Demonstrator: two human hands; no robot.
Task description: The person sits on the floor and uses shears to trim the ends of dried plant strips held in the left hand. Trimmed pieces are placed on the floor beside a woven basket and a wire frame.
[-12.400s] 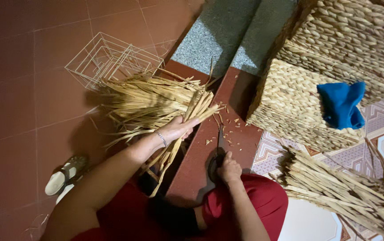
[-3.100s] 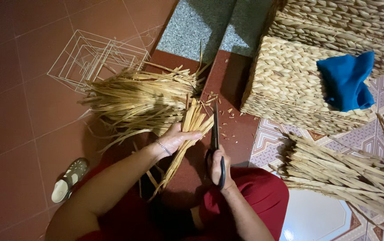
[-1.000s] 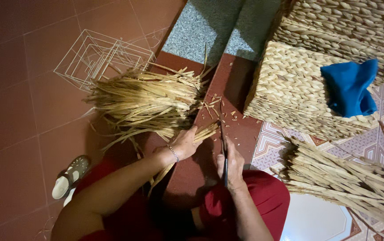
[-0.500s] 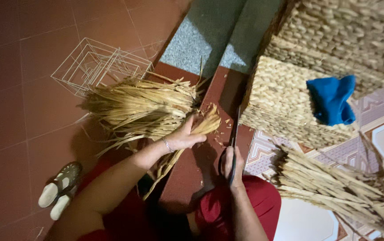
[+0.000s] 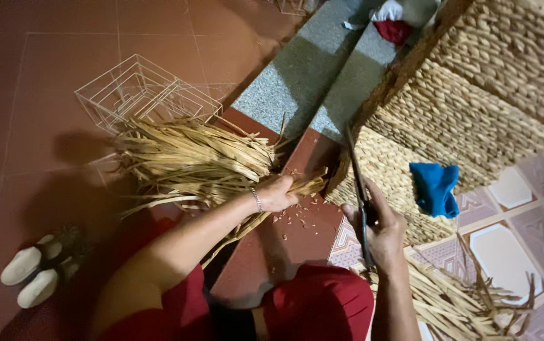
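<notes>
The right hand (image 5: 382, 230), its fingers clenched on the long knife (image 5: 358, 189), has swung the blade up and off to the right of the step since half a second ago, while the left hand (image 5: 277, 193) keeps gripping the straw bundle (image 5: 284, 192) with its trimmed ends on the red step (image 5: 297, 237) among fresh chips.

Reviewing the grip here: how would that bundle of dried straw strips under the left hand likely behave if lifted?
The bundle of dried strips looks light and floppy: loose ends splay and droop below the left hand. It probably sheds too, judging by bits scattered on the red board.
</notes>
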